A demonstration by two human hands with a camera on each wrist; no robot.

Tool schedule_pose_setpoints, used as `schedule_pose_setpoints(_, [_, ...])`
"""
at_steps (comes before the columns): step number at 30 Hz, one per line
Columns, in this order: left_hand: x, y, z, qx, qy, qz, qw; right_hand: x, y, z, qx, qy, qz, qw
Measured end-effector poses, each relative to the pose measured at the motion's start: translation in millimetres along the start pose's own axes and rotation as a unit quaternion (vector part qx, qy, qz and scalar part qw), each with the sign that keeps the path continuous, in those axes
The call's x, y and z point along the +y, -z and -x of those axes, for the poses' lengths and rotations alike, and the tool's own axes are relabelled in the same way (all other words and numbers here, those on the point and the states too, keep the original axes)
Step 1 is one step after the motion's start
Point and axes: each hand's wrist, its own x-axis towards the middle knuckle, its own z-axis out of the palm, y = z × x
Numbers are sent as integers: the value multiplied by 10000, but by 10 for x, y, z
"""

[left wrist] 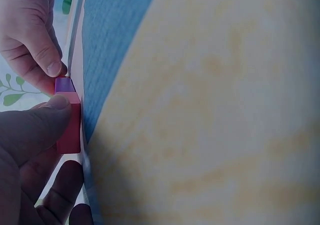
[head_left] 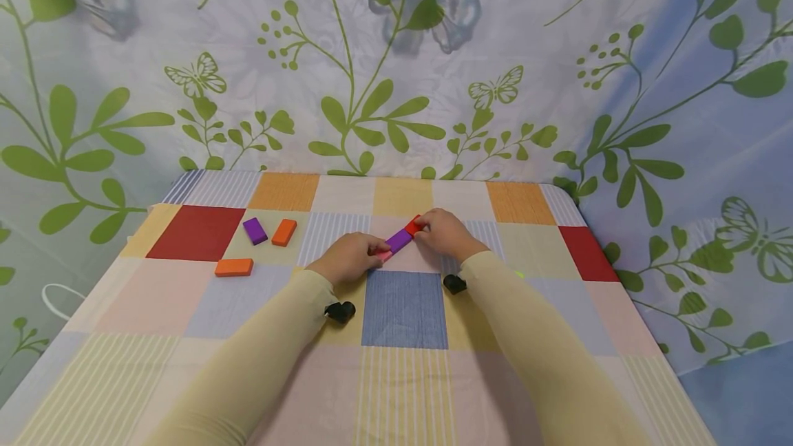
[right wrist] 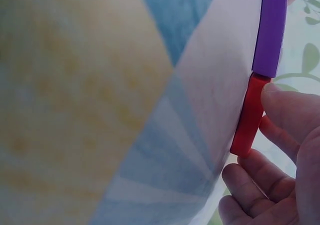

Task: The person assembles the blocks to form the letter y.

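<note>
Three rectangular blocks form a diagonal row on the patchwork tablecloth, end to end: pink point(head_left: 385, 256) nearest me, purple point(head_left: 399, 240) in the middle, red point(head_left: 413, 226) farthest. My left hand point(head_left: 347, 258) pinches the pink block; in the left wrist view its thumb lies on the top of that pink block point(left wrist: 70, 127). My right hand point(head_left: 447, 232) holds the red block at the far end. In the right wrist view the red block point(right wrist: 247, 117) meets the end of the purple block point(right wrist: 271, 32), thumb on one side and fingers around its lower end.
Off to the left lie a loose purple block point(head_left: 255, 231) and two orange blocks, one upper point(head_left: 284, 232) and one lower point(head_left: 234, 267). A small bright green thing point(head_left: 519, 274) shows beside the right sleeve. Leaf-patterned curtains point(head_left: 396, 136) hang behind the table.
</note>
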Motion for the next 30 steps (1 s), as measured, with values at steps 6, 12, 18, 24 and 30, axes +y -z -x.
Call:
schedule_pose_setpoints(6, [-1,-5,0,4,-28,-63,10000,-16,4,28,9,51,29,10000])
schedule_pose_setpoints(12, [9,-1,7,4,-7,-21,10000,-31,0,43,3,80,78,9999])
schedule_pose_setpoints(18, [8,-5,0,6,56,12,10000,-45,11,55,3,39,82,10000])
schedule_pose_setpoints(24, [5,-14,-8,9,54,22,10000,-51,35,72,-24,52,100,9999])
schedule_pose_setpoints(30, [-1,-12,-10,1,53,-19,10000,-15,150,142,-20,3,61,10000])
